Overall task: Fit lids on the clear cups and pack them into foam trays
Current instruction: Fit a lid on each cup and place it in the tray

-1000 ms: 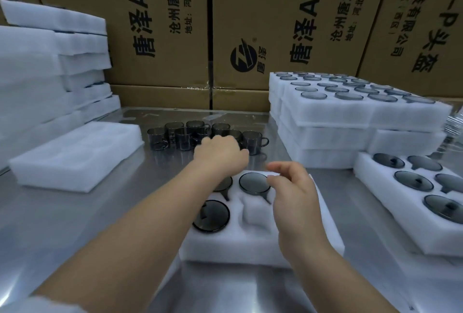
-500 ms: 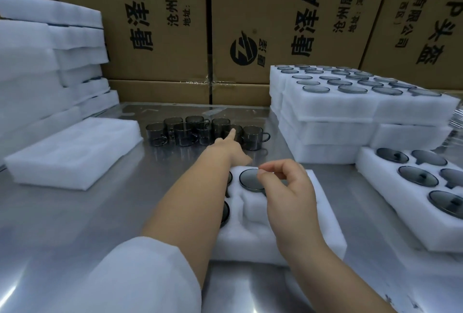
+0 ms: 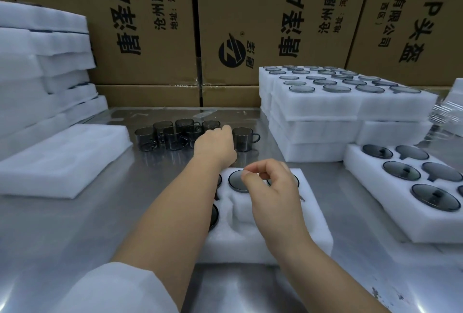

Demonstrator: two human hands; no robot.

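Observation:
Several small dark glass cups (image 3: 172, 137) with handles stand clustered at the middle back of the steel table. My left hand (image 3: 215, 143) reaches over the cluster, its fingers curled down round one cup that it mostly hides. A lone cup (image 3: 243, 138) stands just right of that hand. In front lies a white foam tray (image 3: 313, 225) with lidded cups sunk in its pockets; one lid (image 3: 235, 181) shows. My right hand (image 3: 273, 187) hovers over this tray, thumb and fingers curled together, with nothing seen in them.
Another foam tray (image 3: 375, 212) holding lidded cups (image 3: 400, 171) lies at the right. Stacked filled trays (image 3: 325, 107) rise at the back right. Empty foam pieces (image 3: 37, 62) are piled at the left, one flat piece (image 3: 62, 159) in front. Cardboard boxes (image 3: 250, 11) wall the back.
My left hand has moved from the front foam tray forward to the cup cluster and closed over a cup. The right hand has stayed above the tray.

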